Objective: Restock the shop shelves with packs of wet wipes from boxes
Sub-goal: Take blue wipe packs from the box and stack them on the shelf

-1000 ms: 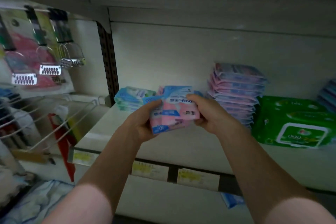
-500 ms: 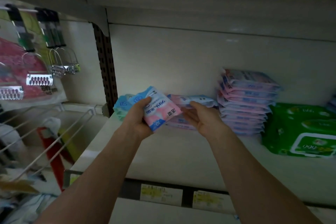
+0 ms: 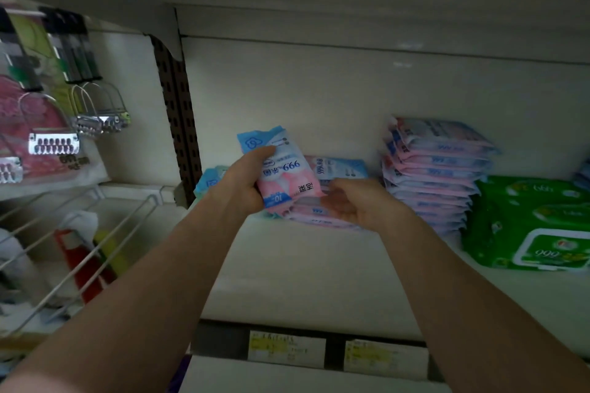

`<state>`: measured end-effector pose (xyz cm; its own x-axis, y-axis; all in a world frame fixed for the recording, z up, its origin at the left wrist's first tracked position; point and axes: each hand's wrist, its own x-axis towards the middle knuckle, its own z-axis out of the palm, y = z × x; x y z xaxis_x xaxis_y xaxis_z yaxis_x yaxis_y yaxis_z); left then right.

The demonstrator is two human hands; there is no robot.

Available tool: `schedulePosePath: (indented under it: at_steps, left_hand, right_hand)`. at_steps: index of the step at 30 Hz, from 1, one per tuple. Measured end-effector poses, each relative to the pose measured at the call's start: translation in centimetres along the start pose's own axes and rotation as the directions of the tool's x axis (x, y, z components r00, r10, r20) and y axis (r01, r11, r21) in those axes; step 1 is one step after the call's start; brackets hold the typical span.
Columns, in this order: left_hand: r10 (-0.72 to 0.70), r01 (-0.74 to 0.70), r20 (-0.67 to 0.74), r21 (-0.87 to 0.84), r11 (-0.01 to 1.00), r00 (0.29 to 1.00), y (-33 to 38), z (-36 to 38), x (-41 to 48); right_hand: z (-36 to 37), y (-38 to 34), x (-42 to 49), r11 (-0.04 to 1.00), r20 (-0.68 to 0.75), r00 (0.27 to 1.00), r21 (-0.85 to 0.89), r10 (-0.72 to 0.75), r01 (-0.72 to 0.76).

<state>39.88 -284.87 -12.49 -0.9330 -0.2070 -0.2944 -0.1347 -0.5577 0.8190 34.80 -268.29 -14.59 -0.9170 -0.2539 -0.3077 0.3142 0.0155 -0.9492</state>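
A person's left hand [image 3: 238, 183] grips a pink-and-blue pack of wet wipes [image 3: 284, 172], printed "999" and held tilted on end just above the white shelf [image 3: 303, 265]. The right hand [image 3: 360, 202] lies with bent fingers against a low pile of matching packs [image 3: 338, 169]; whether it grasps any cannot be told. The left hand hides most of a blue-green pack [image 3: 209, 180], and the green packs [image 3: 536, 223] beside the tall pink stack [image 3: 437, 169] are cut off at the right edge.
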Motion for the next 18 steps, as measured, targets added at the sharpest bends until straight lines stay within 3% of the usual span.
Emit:
schedulePosePath:
  at_steps: [9,11,14,18]
  left_hand:
    - [-0.193,0.115,0.161,0.402,0.909,0.968,1.6,3.3,0.2]
    - [-0.232,0.126,0.174,0.470,0.873,0.957,2.3,3.2,0.4]
    - [-0.234,0.138,0.074,0.624,0.769,0.969,3.3,1.8,0.5]
    - [-0.166,0.126,0.033,0.506,0.853,0.986,3.2,1.0,1.0]
  right_hand:
    - [-0.1,-4.4,-1.6,0.971,0.054,0.989,-0.194,-0.135,0.143]
    - [-0.3,-4.3,-1.5,0.987,0.060,0.988,-0.078,-0.139,0.143]
    - [-0.9,-3.8,-1.4,0.973,0.037,0.991,0.198,-0.130,0.120]
    - [-1.8,-2.7,-1.2,0.950,0.040,0.996,0.305,-0.082,0.066]
